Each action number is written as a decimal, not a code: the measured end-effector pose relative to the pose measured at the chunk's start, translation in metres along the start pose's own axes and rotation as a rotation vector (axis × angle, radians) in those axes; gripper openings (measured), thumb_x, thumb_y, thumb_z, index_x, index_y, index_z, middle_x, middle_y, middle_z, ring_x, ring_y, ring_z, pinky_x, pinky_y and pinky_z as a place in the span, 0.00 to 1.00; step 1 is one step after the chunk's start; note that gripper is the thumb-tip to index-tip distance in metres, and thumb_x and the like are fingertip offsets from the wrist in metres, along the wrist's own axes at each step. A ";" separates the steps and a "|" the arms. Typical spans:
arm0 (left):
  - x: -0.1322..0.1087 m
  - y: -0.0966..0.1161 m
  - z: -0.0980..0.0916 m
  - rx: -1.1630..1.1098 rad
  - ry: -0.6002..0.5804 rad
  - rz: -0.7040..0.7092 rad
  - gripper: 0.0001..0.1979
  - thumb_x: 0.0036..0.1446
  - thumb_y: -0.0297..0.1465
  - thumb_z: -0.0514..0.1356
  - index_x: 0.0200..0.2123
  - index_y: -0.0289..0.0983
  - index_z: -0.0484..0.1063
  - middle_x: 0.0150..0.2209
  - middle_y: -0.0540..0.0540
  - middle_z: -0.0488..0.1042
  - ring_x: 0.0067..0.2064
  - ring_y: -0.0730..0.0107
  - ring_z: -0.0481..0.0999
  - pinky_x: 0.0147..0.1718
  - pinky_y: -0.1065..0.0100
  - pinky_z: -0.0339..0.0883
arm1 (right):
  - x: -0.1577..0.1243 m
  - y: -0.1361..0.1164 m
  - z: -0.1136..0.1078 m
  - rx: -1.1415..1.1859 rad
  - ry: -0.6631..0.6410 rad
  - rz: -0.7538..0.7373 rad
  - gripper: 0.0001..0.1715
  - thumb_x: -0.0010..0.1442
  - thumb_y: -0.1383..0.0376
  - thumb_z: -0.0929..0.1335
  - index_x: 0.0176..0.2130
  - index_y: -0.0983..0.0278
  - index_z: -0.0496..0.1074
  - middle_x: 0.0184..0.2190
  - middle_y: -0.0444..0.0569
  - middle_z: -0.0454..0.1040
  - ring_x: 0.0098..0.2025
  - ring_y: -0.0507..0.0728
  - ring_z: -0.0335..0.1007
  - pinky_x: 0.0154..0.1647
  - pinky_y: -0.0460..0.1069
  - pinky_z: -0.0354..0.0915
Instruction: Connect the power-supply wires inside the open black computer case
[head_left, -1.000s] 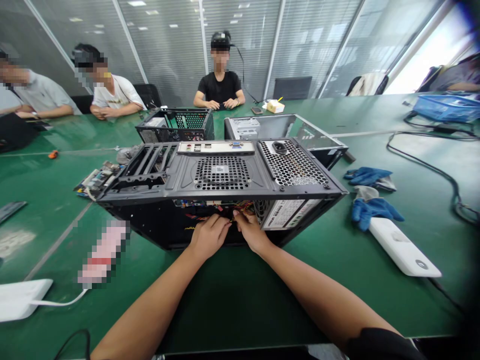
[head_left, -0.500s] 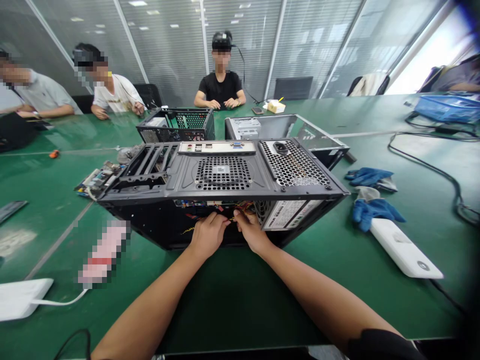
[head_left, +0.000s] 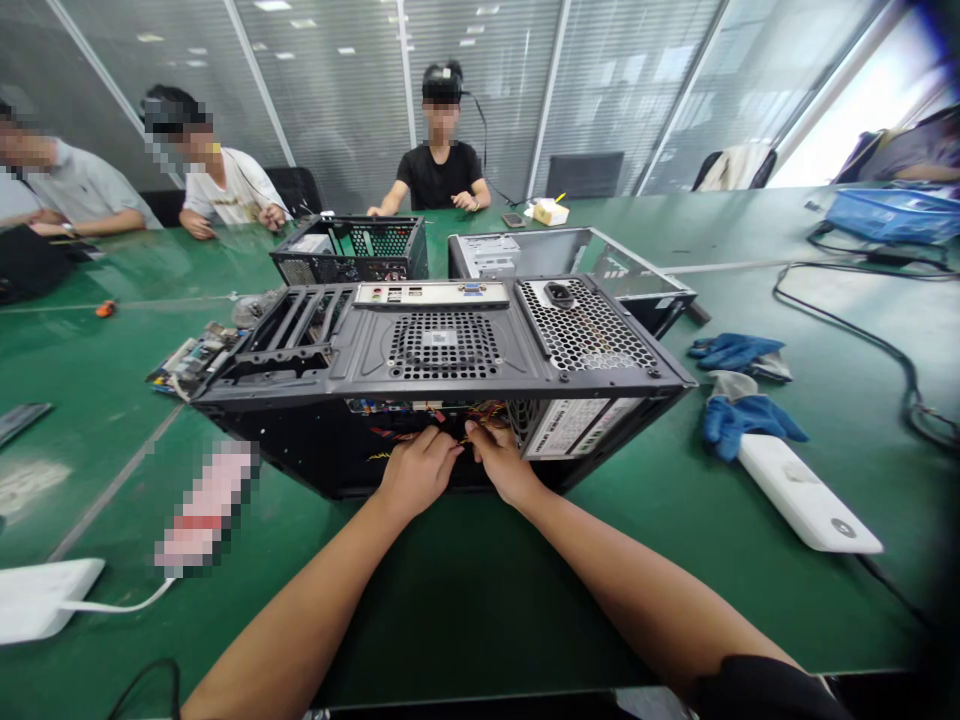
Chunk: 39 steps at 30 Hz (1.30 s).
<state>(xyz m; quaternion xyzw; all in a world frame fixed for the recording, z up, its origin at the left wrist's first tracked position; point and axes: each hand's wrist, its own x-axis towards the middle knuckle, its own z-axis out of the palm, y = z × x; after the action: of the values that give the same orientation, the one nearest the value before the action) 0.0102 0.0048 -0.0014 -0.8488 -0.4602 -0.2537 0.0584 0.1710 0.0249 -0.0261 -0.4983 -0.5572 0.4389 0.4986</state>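
A black computer case (head_left: 360, 350) lies in front of me with its rear panel facing up and its near side uncovered. Both hands reach into that opening. My left hand (head_left: 420, 465) is closed, thumb and fingers pinched around thin cables. Close beside it, my right hand (head_left: 501, 460) is closed too, its thumb pressed against the coloured power cables (head_left: 491, 412). The fingertips of both hands are partly hidden. To the right of them, inside the case, sits the power supply (head_left: 574, 430) with a white label.
Two more opened cases, a black one (head_left: 349, 250) and a grey one (head_left: 544, 250), stand behind. Blue gloves (head_left: 742, 415) and a white power bank (head_left: 810, 495) lie to the right. A circuit board (head_left: 195, 355) lies left. Several people sit across the table.
My hands stay at nearly the same spot, with the left fingers shifting slightly on the cables. The person opposite has moved one hand outward along the table.
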 end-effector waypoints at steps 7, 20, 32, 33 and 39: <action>-0.002 -0.001 0.000 -0.029 0.012 0.045 0.09 0.65 0.34 0.52 0.36 0.37 0.70 0.33 0.46 0.73 0.34 0.69 0.74 0.32 0.68 0.70 | -0.001 -0.005 -0.001 -0.055 0.011 -0.014 0.24 0.61 0.49 0.62 0.22 0.60 0.61 0.16 0.39 0.58 0.21 0.52 0.58 0.28 0.49 0.55; 0.002 0.000 -0.001 -0.080 0.000 -0.030 0.12 0.67 0.33 0.51 0.34 0.37 0.71 0.30 0.47 0.73 0.32 0.70 0.74 0.33 0.70 0.69 | 0.000 0.001 0.001 0.038 -0.009 0.069 0.23 0.59 0.46 0.63 0.25 0.60 0.62 0.16 0.38 0.59 0.20 0.52 0.59 0.26 0.48 0.55; 0.001 0.000 -0.002 -0.094 -0.007 -0.043 0.12 0.67 0.33 0.50 0.35 0.37 0.71 0.32 0.47 0.73 0.33 0.70 0.74 0.33 0.70 0.68 | -0.001 0.000 0.000 0.003 0.003 0.047 0.23 0.60 0.47 0.63 0.24 0.60 0.62 0.16 0.39 0.60 0.21 0.52 0.60 0.27 0.49 0.56; 0.001 0.000 -0.002 -0.086 -0.006 -0.051 0.12 0.67 0.33 0.50 0.35 0.37 0.71 0.31 0.47 0.72 0.33 0.70 0.74 0.32 0.70 0.68 | -0.001 0.000 0.000 0.009 -0.001 0.046 0.23 0.60 0.47 0.63 0.24 0.61 0.63 0.16 0.39 0.60 0.21 0.52 0.60 0.27 0.49 0.56; 0.002 0.002 -0.003 -0.035 -0.004 -0.077 0.12 0.67 0.33 0.49 0.35 0.37 0.71 0.30 0.48 0.72 0.31 0.70 0.73 0.30 0.71 0.66 | -0.002 -0.002 0.001 0.042 -0.007 0.090 0.23 0.59 0.46 0.63 0.26 0.61 0.66 0.17 0.39 0.61 0.21 0.52 0.60 0.26 0.48 0.56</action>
<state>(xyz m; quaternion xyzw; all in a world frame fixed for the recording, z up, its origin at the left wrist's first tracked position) 0.0113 0.0042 0.0019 -0.8317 -0.4883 -0.2622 0.0331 0.1695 0.0231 -0.0243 -0.5109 -0.5268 0.4740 0.4866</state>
